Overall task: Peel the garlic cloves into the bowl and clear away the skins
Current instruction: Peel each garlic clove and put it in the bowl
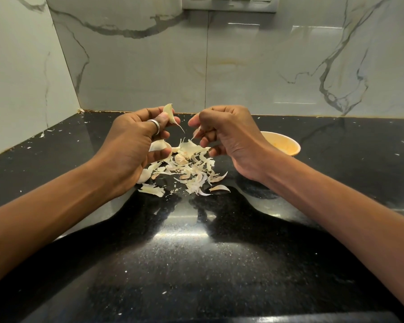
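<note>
— While the left hand (135,142) pinches that garlic clove (169,114) at its fingertips, how will it handle?
— Light, firm, likely slick once bare; hold it round the fat middle and peel from the pointed tip; the skin is papery and tears easily.
— And the right hand (226,134)?
— Its grip is closed on a thin strip of skin (195,134), just beside the clove; both hands hover above the pile of skins (189,169) on the tabletop (196,252).
— The bowl (289,148)?
— Behind the right wrist, on the tabletop; something pale yellow lies inside, possibly peeled cloves, though it is too blurred to say.
</note>
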Available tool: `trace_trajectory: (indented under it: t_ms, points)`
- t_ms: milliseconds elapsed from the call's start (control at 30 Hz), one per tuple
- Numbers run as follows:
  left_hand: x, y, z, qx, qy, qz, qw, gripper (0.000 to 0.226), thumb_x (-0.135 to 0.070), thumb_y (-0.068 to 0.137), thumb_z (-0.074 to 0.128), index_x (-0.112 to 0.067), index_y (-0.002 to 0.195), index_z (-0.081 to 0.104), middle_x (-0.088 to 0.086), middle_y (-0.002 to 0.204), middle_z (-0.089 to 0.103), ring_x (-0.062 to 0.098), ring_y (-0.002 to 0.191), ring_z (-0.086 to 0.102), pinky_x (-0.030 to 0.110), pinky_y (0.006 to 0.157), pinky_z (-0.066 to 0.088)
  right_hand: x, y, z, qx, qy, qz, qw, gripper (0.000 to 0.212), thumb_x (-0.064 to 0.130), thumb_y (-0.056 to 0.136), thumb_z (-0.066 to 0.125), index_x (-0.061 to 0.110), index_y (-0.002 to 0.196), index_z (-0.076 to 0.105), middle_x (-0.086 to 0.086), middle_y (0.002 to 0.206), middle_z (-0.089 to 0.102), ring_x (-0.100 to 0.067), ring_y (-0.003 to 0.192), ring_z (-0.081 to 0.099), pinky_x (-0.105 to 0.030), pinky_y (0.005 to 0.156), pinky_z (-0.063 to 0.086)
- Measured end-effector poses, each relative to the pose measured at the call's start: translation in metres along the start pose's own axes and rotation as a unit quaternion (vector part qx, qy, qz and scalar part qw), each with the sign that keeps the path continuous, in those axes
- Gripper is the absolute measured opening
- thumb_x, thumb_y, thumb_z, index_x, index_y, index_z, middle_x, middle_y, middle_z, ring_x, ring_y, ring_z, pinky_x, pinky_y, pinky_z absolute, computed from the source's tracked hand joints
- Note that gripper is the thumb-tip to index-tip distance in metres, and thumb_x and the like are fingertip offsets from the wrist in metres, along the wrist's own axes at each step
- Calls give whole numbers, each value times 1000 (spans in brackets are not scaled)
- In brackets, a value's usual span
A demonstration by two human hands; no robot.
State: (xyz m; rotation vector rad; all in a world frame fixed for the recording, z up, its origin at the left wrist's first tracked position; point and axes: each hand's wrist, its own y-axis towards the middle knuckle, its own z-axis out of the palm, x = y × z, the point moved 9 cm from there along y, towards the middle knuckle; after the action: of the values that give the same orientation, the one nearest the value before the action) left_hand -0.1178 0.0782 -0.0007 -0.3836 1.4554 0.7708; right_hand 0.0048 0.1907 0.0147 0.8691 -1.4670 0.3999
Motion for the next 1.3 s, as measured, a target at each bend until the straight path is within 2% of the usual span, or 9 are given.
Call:
trace_trajectory:
  t_ms: [100,233,433,533,667,833,1033,1167,1300]
  points:
    - [0,-1,0,-3,9,2,1000,15,-22,101,58,-20,103,72,3,117,73,5,77,51,19,50,50,1,0,-2,-4,-12,-4,1000,17,10,89,62,-1,89,74,-1,65,63,-9,53,53,-20,45,39]
    - [-1,-1,0,-3,23,6,1000,16,-22,100,58,-20,108,72,0,113,74,5,78,52,20,51,51,0,0,1,5,-32,5,999,21,14,91,59,9,76,72,0,65,62,-9,55,53,-21,46,40]
    - [-2,-2,2,-2,23,12,1000,14,-24,98,61,-21,104,74,-12,80,69,3,73,52,18,50,51,-3,0,4,12,-36,14,999,14,12,91,65,8,79,71,0,67,62,-9,53,54,-21,45,41]
    - [-3,-3,3,3,29,16,999,14,-25,97,62,-22,103,74,-14,77,69,3,74,52,17,50,53,-4,1,3,9,-34,9,999,9,12,91,70,6,85,69,-1,70,63,-8,53,56,-22,44,42]
    - [-4,-5,7,25,62,35,997,16,-21,99,61,-22,109,74,-15,74,66,2,73,54,18,51,52,-1,3,-2,-8,-27,-17,999,12,13,94,70,2,97,72,-4,78,68,-10,58,61,-22,47,45]
    - [-9,-7,11,46,109,74,990,18,-19,99,61,-29,105,75,-16,71,66,1,71,56,21,54,54,6,3,-3,-11,-34,-61,998,8,12,95,69,7,93,75,-1,76,70,-11,62,65,-22,50,47]
    - [-15,-11,15,67,146,121,980,24,-15,100,60,-35,102,73,-14,76,68,0,68,54,22,54,56,10,2,-2,-4,-43,-80,996,11,6,96,66,3,90,74,-4,75,72,-13,63,64,-22,50,47]
    - [-16,-11,17,74,164,138,974,24,-15,100,60,-36,104,73,12,101,71,2,69,55,22,53,56,11,2,0,-4,-58,-91,994,13,3,94,64,1,85,73,-8,74,72,-16,64,63,-22,50,47]
    - [-13,-12,19,83,169,134,973,22,-17,98,62,-31,111,73,16,106,71,5,72,56,23,53,56,8,4,-1,-22,-86,-94,992,13,4,91,66,4,82,75,-6,70,72,-16,63,65,-23,51,49]
